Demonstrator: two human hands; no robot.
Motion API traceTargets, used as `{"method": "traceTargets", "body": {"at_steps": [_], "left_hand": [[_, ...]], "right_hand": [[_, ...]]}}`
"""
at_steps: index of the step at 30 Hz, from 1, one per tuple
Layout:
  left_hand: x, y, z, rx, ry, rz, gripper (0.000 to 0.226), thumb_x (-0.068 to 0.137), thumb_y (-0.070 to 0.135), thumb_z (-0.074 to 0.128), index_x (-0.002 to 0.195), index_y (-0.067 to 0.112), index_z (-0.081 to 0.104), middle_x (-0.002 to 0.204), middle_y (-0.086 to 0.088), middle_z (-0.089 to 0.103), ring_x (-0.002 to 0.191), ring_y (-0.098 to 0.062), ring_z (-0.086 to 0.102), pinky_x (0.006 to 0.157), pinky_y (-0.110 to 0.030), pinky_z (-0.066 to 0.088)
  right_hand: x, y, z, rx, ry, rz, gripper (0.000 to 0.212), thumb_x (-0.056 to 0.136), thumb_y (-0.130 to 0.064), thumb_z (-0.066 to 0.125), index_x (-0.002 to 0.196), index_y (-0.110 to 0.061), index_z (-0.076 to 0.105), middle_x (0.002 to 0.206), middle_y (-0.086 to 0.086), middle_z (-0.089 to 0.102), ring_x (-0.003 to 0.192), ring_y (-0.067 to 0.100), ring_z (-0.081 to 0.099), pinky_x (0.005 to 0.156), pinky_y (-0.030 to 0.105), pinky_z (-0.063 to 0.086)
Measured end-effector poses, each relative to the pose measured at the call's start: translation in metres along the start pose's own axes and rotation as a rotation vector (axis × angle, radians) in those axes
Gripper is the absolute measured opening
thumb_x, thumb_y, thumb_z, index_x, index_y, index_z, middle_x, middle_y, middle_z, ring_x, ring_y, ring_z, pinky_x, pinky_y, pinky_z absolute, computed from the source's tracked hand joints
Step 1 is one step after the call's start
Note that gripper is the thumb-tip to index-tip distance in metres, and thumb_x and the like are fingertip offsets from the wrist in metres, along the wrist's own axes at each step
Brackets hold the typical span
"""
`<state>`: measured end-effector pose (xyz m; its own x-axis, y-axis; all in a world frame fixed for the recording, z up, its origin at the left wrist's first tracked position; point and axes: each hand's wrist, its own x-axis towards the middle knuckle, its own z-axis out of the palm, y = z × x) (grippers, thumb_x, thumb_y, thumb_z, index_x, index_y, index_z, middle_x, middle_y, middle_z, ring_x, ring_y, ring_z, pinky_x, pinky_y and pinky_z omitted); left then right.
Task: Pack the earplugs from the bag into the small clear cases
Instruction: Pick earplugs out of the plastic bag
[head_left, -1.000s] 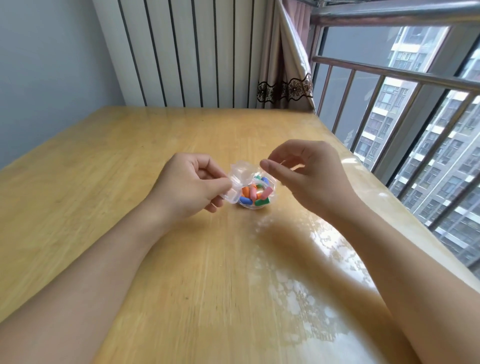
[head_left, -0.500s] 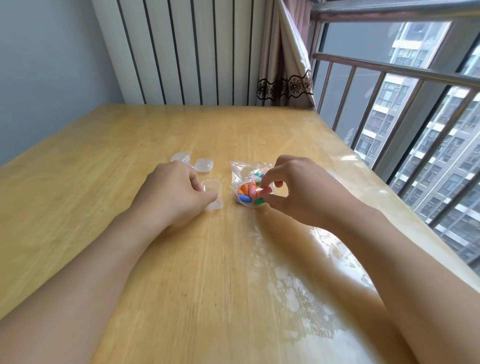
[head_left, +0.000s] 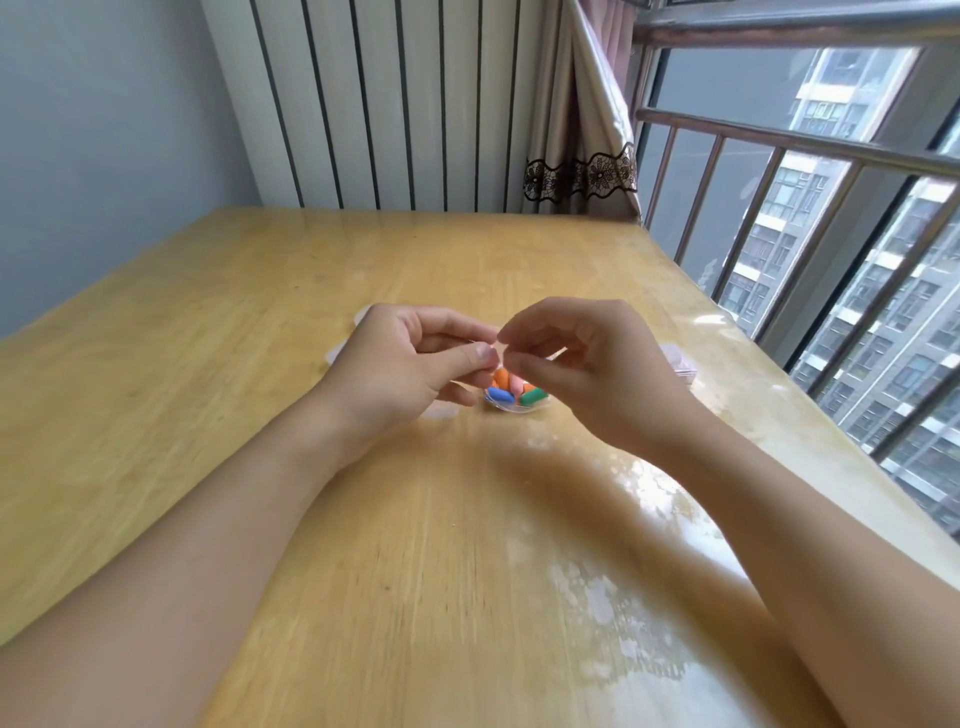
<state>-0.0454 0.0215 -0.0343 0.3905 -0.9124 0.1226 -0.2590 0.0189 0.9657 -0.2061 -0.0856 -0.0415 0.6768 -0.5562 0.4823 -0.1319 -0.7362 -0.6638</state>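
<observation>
Small clear plastic bag of coloured foam earplugs (head_left: 511, 397) sits mid-bench on the glossy yellow wooden bench (head_left: 260, 338), nearer the right (window-side) edge than the left. Left hand (head_left: 405, 364) and right hand (head_left: 587, 358) meet just above it, thumb and forefinger of each pinching the thin film at the bag's mouth. Orange, blue, pink and green plugs show through below the fingers.

Handling, judged: bag is feather-light, floppy, slick film; pinch the top lips and peel apart, don't squeeze the body. Plugs are soft, compressible, roll easily; take one at a time by a gentle fingertip pinch at mid-length.

Small clear cases: pale translucent bits (head_left: 439, 413) peek out under and behind the left hand, mostly hidden. Another clear box (head_left: 680, 364) lies near the right edge, partly behind the right hand. Cases are likely rigid, light, skittery on the gloss; steady one with a finger while loading.
</observation>
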Motion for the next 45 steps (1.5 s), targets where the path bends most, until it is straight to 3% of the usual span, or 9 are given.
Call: {"method": "traceTargets", "body": {"at_steps": [4, 7, 16, 20, 28, 33, 39, 42, 45], "left_hand": [[0.010, -0.014, -0.012, 0.407, 0.298, 0.082, 0.008, 0.084, 0.017, 0.076, 0.090, 0.021, 0.077, 0.072, 0.002, 0.074, 0.063, -0.009, 0.067, 0.061, -0.016, 0.052], [0.010, -0.019, -0.013, 0.593, 0.368, 0.145, 0.007, 0.077, 0.020, 0.077, 0.084, 0.020, 0.077, 0.069, 0.009, 0.071, 0.065, -0.008, 0.066, 0.066, -0.018, 0.051], [0.007, -0.024, -0.013, 0.736, 0.179, 0.118, 0.016, 0.067, 0.022, 0.082, 0.062, 0.024, 0.067, 0.061, 0.010, 0.066, 0.072, -0.002, 0.060, 0.067, -0.032, 0.057], [0.009, -0.024, -0.015, 0.723, 0.133, 0.096, 0.017, 0.070, 0.027, 0.083, 0.063, 0.026, 0.068, 0.067, 0.006, 0.068, 0.071, 0.001, 0.058, 0.063, -0.023, 0.048], [0.003, -0.011, -0.025, 0.653, -0.040, -0.035, 0.015, 0.068, 0.034, 0.087, 0.070, 0.025, 0.075, 0.072, 0.009, 0.072, 0.058, 0.008, 0.062, 0.053, -0.011, 0.043], [0.002, -0.011, -0.031, 0.660, -0.118, -0.031, 0.018, 0.063, 0.032, 0.089, 0.073, 0.030, 0.074, 0.081, 0.005, 0.075, 0.074, 0.000, 0.072, 0.070, -0.032, 0.060], [0.001, -0.011, -0.025, 0.643, -0.117, 0.035, 0.016, 0.068, 0.033, 0.091, 0.071, 0.028, 0.076, 0.069, 0.018, 0.071, 0.068, 0.000, 0.069, 0.056, -0.013, 0.049], [0.002, -0.012, -0.024, 0.659, -0.089, 0.052, 0.013, 0.069, 0.032, 0.089, 0.068, 0.031, 0.077, 0.067, 0.015, 0.071, 0.070, 0.002, 0.069, 0.060, -0.011, 0.043], [0.002, -0.012, -0.022, 0.661, -0.098, 0.063, 0.013, 0.070, 0.028, 0.089, 0.068, 0.031, 0.077, 0.075, 0.013, 0.075, 0.073, 0.003, 0.070, 0.063, -0.010, 0.043]], "right_hand": [[0.002, 0.012, -0.002, -0.344, 0.051, 0.074, 0.011, 0.079, -0.030, 0.081, 0.075, -0.019, 0.077, 0.065, -0.006, 0.060, 0.060, 0.009, 0.052, 0.057, 0.026, 0.039], [0.001, 0.013, 0.009, -0.422, -0.001, 0.183, 0.020, 0.084, -0.039, 0.075, 0.079, -0.020, 0.078, 0.058, -0.011, 0.046, 0.055, 0.007, 0.044, 0.051, 0.025, 0.031], [0.003, 0.012, 0.021, -0.461, 0.031, 0.235, 0.023, 0.086, -0.037, 0.070, 0.074, -0.019, 0.077, 0.050, -0.001, 0.047, 0.049, 0.017, 0.042, 0.049, 0.031, 0.031], [0.003, 0.006, 0.016, -0.429, 0.071, 0.234, 0.018, 0.080, -0.033, 0.074, 0.074, -0.017, 0.078, 0.050, -0.005, 0.042, 0.048, 0.013, 0.038, 0.050, 0.029, 0.030], [-0.001, -0.006, -0.010, -0.508, 0.062, 0.312, 0.015, 0.075, -0.027, 0.078, 0.064, -0.017, 0.075, 0.052, -0.002, 0.061, 0.053, 0.016, 0.057, 0.046, 0.025, 0.037], [-0.002, -0.009, -0.019, -0.495, 0.042, 0.407, 0.017, 0.071, -0.024, 0.077, 0.059, -0.013, 0.072, 0.054, 0.007, 0.065, 0.055, 0.027, 0.063, 0.047, 0.035, 0.050], [-0.002, -0.008, -0.020, -0.476, -0.040, 0.540, 0.034, 0.063, -0.022, 0.075, 0.081, 0.006, 0.071, 0.077, 0.026, 0.070, 0.051, 0.023, 0.051, 0.047, 0.039, 0.049], [-0.003, -0.012, -0.028, -0.560, -0.070, 0.541, 0.033, 0.070, -0.026, 0.084, 0.079, 0.003, 0.073, 0.069, 0.021, 0.072, 0.061, 0.034, 0.069, 0.056, 0.048, 0.062], [-0.003, -0.018, -0.038, -0.585, -0.004, 0.482, 0.025, 0.076, -0.026, 0.085, 0.071, -0.004, 0.075, 0.063, 0.012, 0.070, 0.059, 0.026, 0.068, 0.058, 0.041, 0.062]]}}
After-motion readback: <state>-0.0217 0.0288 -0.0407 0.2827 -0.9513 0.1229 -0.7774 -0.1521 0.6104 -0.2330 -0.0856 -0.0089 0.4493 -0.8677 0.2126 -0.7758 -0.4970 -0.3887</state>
